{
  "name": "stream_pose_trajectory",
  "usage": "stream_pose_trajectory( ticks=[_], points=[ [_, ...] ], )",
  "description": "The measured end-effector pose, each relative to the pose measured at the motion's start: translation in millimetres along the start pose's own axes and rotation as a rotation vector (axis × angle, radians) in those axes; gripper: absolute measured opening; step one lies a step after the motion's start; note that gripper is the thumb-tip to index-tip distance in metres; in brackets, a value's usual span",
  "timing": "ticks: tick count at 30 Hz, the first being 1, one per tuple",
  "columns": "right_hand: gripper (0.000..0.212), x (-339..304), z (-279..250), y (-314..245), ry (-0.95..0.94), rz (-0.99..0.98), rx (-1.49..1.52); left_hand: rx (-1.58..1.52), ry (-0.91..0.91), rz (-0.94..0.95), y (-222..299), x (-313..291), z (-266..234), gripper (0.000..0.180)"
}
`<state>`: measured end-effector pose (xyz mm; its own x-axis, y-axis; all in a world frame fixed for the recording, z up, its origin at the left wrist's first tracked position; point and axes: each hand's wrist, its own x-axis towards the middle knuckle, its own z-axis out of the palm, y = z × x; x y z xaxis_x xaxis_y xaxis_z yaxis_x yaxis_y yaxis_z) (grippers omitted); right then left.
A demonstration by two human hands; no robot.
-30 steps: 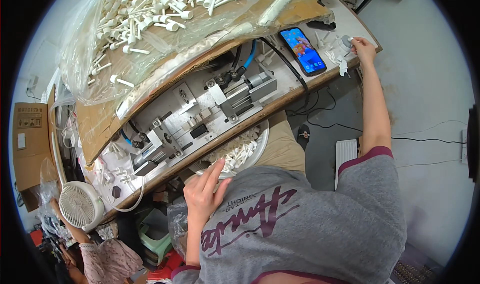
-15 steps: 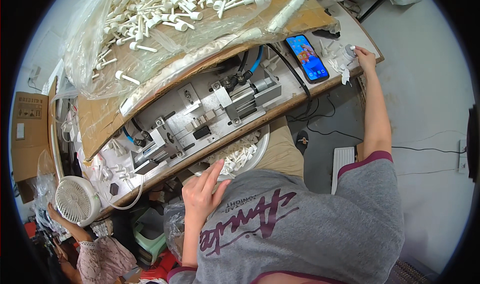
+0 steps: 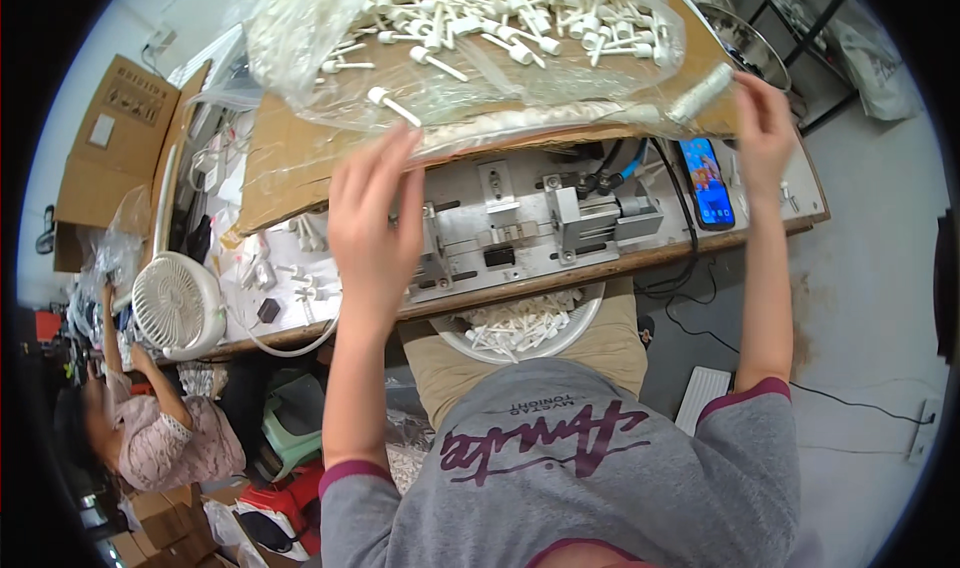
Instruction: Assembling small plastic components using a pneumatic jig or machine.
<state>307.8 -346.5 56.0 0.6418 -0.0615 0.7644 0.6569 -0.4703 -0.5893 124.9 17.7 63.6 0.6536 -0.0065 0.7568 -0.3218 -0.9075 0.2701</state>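
Note:
My left hand (image 3: pixel 372 218) is raised in front of the left end of a metal clamping fixture (image 3: pixel 585 218). Its fingers are stretched out and hold nothing. Their tips come close to a single white plastic scoop (image 3: pixel 393 105) on the cardboard sheet (image 3: pixel 290 163). Over at the right, my right hand (image 3: pixel 765 133) is up by the end of a rolled clear plastic edge (image 3: pixel 703 93). Its fingers are bent, and whether they grip the roll I cannot tell. Many white scoops (image 3: pixel 520 18) lie heaped on a clear plastic bag (image 3: pixel 300 43) atop the cardboard.
A phone (image 3: pixel 708 183) with a lit screen lies right of the fixture. Below the bench edge, a bowl of white pieces (image 3: pixel 520 328) rests at my lap. A white fan (image 3: pixel 178 306) stands at the left, and another person (image 3: pixel 175 438) sits beyond it. Black cables (image 3: pixel 675 288) hang down.
My right hand has left the small grey object beside the phone and moved to the rolled plastic. My left hand has risen from beside the bowl to the cardboard's front edge. The view has shifted.

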Motion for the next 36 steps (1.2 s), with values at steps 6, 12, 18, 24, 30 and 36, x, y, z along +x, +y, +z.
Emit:
stream_pose_trajectory(
  ticks=[6,12,18,24,30,36],
  points=[
    [0.031,24.1,185.8,-98.2,-0.501,-0.330,-0.066,0.317,-0.205,-0.084,-103.0,46.0,42.1,0.037],
    [0.097,83.4,289.3,-82.9,-0.671,-0.054,-0.605,0.109,-0.244,-0.128,-58.8,43.9,31.1,0.025],
    [0.088,81.6,337.9,-72.3,-0.655,-0.076,-0.653,-0.250,0.026,-0.289,-1.4,-10.9,-35.5,0.036],
    [0.075,100.2,343.1,-32.2,-0.639,-0.436,-0.865,-0.418,0.157,-0.443,12.9,-66.1,-66.3,0.013],
    [0.096,102.3,346.2,-43.6,-0.709,-0.261,-0.935,-0.595,0.014,-0.405,29.0,-107.2,-45.5,0.022],
    [0.100,95.2,355.1,-51.1,-0.789,-0.207,-0.953,-0.621,-0.045,-0.349,43.5,-120.2,-36.4,0.027]
  ],
)
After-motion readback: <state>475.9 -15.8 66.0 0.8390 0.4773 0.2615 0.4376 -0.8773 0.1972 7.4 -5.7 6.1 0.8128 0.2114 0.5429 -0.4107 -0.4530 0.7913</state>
